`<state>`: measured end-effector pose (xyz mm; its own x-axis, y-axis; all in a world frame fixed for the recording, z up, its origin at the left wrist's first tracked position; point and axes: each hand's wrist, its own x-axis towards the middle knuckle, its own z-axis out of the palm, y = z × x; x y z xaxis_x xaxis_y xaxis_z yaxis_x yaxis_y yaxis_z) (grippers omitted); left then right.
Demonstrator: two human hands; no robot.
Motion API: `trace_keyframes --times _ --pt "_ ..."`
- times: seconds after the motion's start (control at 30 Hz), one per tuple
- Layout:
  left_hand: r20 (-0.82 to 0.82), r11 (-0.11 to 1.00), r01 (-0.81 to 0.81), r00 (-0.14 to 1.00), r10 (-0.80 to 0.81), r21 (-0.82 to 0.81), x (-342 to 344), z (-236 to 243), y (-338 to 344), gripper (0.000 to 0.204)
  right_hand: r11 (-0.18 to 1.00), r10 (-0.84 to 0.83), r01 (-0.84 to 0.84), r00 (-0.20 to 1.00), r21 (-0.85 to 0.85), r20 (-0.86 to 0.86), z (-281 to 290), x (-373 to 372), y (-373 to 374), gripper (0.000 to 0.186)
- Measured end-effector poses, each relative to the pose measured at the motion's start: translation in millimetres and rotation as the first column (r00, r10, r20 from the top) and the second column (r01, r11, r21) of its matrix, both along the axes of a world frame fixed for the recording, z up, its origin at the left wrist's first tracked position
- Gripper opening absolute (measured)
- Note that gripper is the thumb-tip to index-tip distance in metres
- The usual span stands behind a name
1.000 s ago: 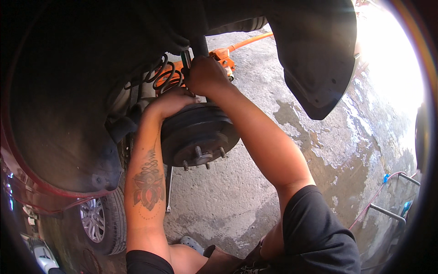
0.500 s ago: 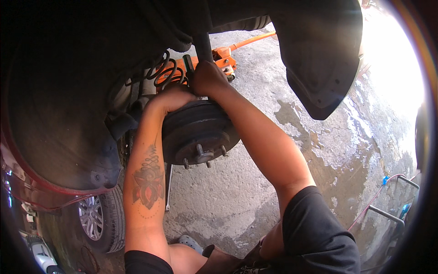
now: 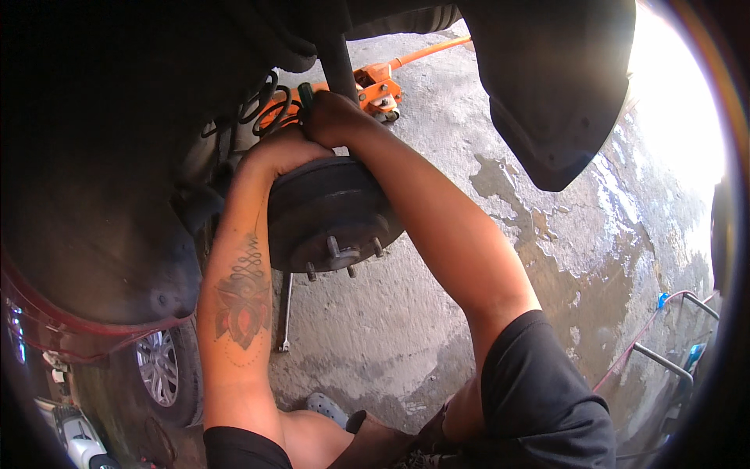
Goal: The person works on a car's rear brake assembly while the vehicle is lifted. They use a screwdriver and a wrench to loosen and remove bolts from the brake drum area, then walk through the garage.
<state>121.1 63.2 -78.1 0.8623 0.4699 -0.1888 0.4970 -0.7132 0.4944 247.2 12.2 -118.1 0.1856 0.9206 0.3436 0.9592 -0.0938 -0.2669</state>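
My right hand (image 3: 332,119) is closed on a green-handled tool (image 3: 306,95), held upright beside the dark strut (image 3: 337,66). Just left of and below it, my left hand (image 3: 291,152) lies at the top rear of the brake drum (image 3: 320,211), its fingers mostly hidden by my right hand and the drum. Studs stick out from the drum's face. A coiled spring (image 3: 247,109) stands left of my hands, with an orange floor jack (image 3: 376,87) behind them. A long metal bar (image 3: 285,320) lies below the drum on the concrete.
A dark wheel-well liner (image 3: 94,234) fills the left, above an alloy wheel (image 3: 160,367). A black flap (image 3: 551,117) hangs at upper right over stained concrete (image 3: 547,258). Metal tubes (image 3: 664,359) with a pink hose are at lower right. A grey clog (image 3: 324,406) shows below.
Both hands, the drum and the rest of the scene sit slightly higher and further left as the view shifts. My right hand stays closed on the tool, now tight against my left hand.
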Motion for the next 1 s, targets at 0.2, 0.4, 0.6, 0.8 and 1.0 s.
trace_keyframes --times 0.2,0.4,0.6,0.8,1.0 --pt "0.145 0.983 -0.177 0.975 0.168 0.053 -5.5 -8.1 -0.1 0.060 0.997 0.059 -0.046 0.979 -0.069 0.196 -4.6 1.9 13.5 0.033" --pt "0.175 0.996 -0.084 0.981 0.082 0.008 -10.7 -6.1 0.2 0.057 0.997 0.075 -0.076 0.996 0.013 0.057 4.1 -0.5 3.1 0.041" --pt "-0.031 0.999 -0.022 0.999 0.022 -0.026 -9.4 4.5 11.5 0.040 0.996 0.020 -0.035 0.985 -0.084 -0.171 10.8 1.8 3.8 0.058" --pt "-0.037 0.994 0.032 0.999 -0.036 -0.103 -8.0 7.3 8.1 0.044 0.949 0.228 -0.219 0.973 -0.225 0.015 17.0 15.7 12.1 0.046" --pt "-0.008 0.985 0.032 0.999 -0.034 -0.167 -6.5 -2.5 14.5 0.047 0.945 0.214 -0.200 0.976 -0.259 0.029 10.6 6.5 2.6 0.051"
